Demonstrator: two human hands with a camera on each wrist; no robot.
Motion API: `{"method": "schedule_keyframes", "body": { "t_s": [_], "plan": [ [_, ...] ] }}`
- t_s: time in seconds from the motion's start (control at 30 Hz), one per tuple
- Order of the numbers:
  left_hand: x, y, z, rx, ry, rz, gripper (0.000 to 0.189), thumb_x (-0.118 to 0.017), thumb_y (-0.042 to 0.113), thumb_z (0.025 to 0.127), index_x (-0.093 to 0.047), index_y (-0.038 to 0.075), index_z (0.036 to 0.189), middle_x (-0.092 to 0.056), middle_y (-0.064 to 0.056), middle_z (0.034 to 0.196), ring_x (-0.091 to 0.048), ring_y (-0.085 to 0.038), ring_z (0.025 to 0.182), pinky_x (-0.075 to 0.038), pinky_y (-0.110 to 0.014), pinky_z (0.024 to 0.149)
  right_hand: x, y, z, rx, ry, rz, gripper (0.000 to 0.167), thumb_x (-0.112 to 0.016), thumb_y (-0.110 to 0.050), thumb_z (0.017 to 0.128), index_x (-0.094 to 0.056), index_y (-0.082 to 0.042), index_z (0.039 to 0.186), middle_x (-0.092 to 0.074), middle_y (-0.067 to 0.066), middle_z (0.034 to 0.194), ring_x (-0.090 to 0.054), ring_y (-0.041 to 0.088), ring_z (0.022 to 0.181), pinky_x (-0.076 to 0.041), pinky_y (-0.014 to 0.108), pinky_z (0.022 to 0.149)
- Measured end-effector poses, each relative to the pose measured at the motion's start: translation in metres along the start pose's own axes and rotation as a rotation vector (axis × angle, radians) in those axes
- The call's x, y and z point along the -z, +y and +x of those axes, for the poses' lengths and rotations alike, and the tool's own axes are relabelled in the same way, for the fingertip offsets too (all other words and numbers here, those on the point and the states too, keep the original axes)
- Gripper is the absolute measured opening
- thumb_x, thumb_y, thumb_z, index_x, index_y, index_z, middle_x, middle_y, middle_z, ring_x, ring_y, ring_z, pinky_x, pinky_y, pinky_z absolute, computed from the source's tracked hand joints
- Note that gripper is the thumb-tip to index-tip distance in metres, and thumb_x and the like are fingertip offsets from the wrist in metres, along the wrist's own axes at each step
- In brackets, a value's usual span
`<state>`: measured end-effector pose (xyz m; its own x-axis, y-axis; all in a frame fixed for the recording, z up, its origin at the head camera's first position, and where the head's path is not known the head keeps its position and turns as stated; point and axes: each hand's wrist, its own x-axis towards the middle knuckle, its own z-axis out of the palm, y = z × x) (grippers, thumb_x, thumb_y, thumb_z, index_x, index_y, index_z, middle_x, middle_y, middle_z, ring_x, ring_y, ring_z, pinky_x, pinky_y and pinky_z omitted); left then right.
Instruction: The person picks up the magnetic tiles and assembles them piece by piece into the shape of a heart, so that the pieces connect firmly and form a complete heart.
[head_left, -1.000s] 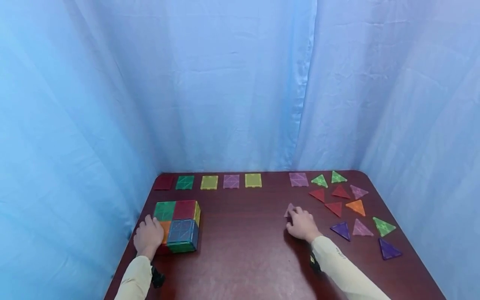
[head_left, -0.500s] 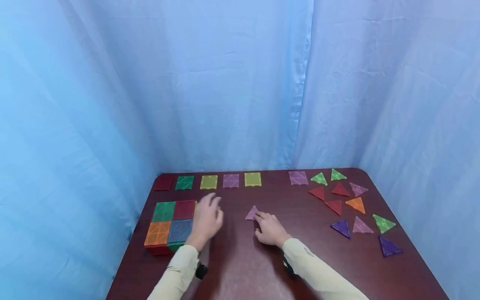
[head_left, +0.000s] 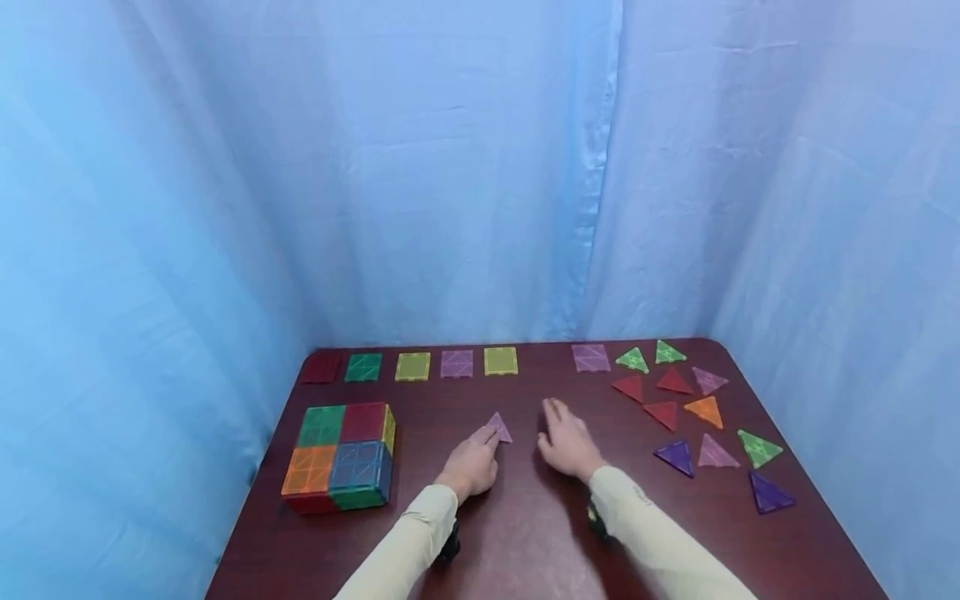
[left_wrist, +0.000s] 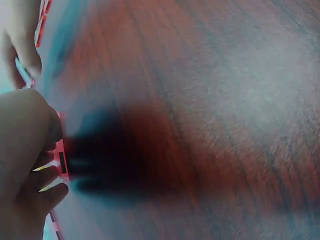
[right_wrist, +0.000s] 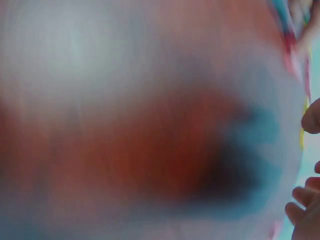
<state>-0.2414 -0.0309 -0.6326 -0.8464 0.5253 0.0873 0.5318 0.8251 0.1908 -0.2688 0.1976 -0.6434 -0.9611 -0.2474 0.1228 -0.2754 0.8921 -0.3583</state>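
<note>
In the head view my left hand point(head_left: 471, 465) pinches a translucent purple triangle magnetic tile point(head_left: 500, 427) over the middle of the table. The left wrist view shows the tile's pinkish edge point(left_wrist: 62, 155) between the thumb and fingers; the hand hides much of the tile. To the right, my right hand point(head_left: 570, 442) is apart from the tile, its fingers extended and holding nothing. A block built of square magnetic tiles point(head_left: 341, 458), green, red, orange and blue on top, stands left of my left hand. The right wrist view is blurred, with fingers point(right_wrist: 305, 197) at its edge.
Several loose square tiles point(head_left: 457, 364) lie in a row along the back of the dark wooden table point(head_left: 525, 550). At the right, several triangle tiles point(head_left: 705, 411) lie scattered, in green, red, pink, orange and dark purple. Blue curtains point(head_left: 450, 183) surround the table.
The right hand brought the purple triangle leftward to the middle, let it go and drew back slightly right. The left hand left the tile block, moved right and took the triangle.
</note>
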Motion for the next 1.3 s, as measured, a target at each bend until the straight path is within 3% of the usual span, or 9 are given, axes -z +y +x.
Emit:
{"method": "schedule_keyframes", "body": {
  "t_s": [0.17, 0.3, 0.47, 0.57, 0.73, 0.9, 1.3],
  "plan": [
    [0.005, -0.001, -0.001, 0.026, -0.032, -0.002, 0.051, -0.060, 0.009, 0.090, -0.058, -0.001, 0.140, -0.054, -0.012, 0.150, -0.052, -0.028, 0.138, -0.046, -0.036, 0.111, 0.034, 0.064, 0.016, -0.167, -0.029, -0.119, 0.073, -0.059, -0.029, 0.095, -0.036, 0.015, 0.148, -0.038, 0.038, 0.149, -0.040, 0.055, 0.136, -0.036, 0.069, 0.107],
    [0.005, -0.001, -0.002, 0.048, -0.048, 0.035, 0.051, -0.061, 0.012, 0.091, -0.060, 0.008, 0.141, -0.054, -0.008, 0.150, -0.054, -0.027, 0.135, -0.050, -0.039, 0.105, 0.050, 0.107, 0.021, -0.306, -0.086, -0.111, 0.074, -0.054, -0.032, 0.095, -0.034, 0.018, 0.145, -0.034, 0.041, 0.148, -0.034, 0.058, 0.135, -0.033, 0.072, 0.105],
    [0.000, 0.004, -0.002, 0.058, -0.088, 0.091, 0.053, -0.060, 0.018, 0.093, -0.057, 0.017, 0.146, -0.049, -0.004, 0.155, -0.054, -0.024, 0.135, -0.052, -0.044, 0.099, 0.054, 0.128, 0.009, -0.371, -0.190, -0.064, 0.086, -0.055, -0.042, 0.096, -0.025, 0.020, 0.147, -0.027, 0.044, 0.150, -0.031, 0.059, 0.137, -0.030, 0.071, 0.109],
    [-0.001, 0.007, -0.001, 0.067, -0.102, 0.102, 0.052, -0.060, 0.019, 0.094, -0.056, 0.017, 0.146, -0.048, -0.003, 0.155, -0.053, -0.024, 0.135, -0.052, -0.046, 0.098, 0.047, 0.123, 0.001, -0.311, -0.194, -0.095, 0.092, -0.058, -0.047, 0.095, -0.025, 0.021, 0.148, -0.029, 0.045, 0.148, -0.033, 0.059, 0.136, -0.028, 0.070, 0.112],
    [0.002, 0.008, -0.001, 0.100, -0.113, 0.116, 0.051, -0.058, 0.019, 0.095, -0.055, 0.018, 0.145, -0.049, -0.002, 0.154, -0.053, -0.025, 0.134, -0.051, -0.047, 0.098, 0.034, 0.099, 0.001, -0.158, -0.154, -0.173, 0.085, -0.059, -0.048, 0.096, -0.037, 0.016, 0.147, -0.041, 0.039, 0.146, -0.039, 0.055, 0.136, -0.024, 0.067, 0.117],
    [0.003, 0.008, -0.001, 0.112, -0.124, 0.113, 0.051, -0.057, 0.020, 0.096, -0.054, 0.019, 0.146, -0.048, -0.002, 0.155, -0.052, -0.025, 0.135, -0.051, -0.047, 0.098, 0.026, 0.069, 0.007, -0.054, -0.192, -0.186, 0.079, -0.060, -0.048, 0.097, -0.042, 0.011, 0.148, -0.042, 0.033, 0.152, -0.035, 0.051, 0.143, -0.029, 0.066, 0.114],
    [0.005, 0.010, 0.000, 0.143, -0.140, 0.106, 0.049, -0.056, 0.022, 0.099, -0.053, 0.019, 0.148, -0.047, -0.003, 0.156, -0.049, -0.024, 0.137, -0.048, -0.048, 0.103, 0.000, 0.011, 0.021, 0.136, -0.231, -0.096, 0.076, -0.066, -0.044, 0.094, -0.045, 0.006, 0.148, -0.041, 0.026, 0.156, -0.037, 0.044, 0.146, -0.033, 0.058, 0.117]
  ]
}}
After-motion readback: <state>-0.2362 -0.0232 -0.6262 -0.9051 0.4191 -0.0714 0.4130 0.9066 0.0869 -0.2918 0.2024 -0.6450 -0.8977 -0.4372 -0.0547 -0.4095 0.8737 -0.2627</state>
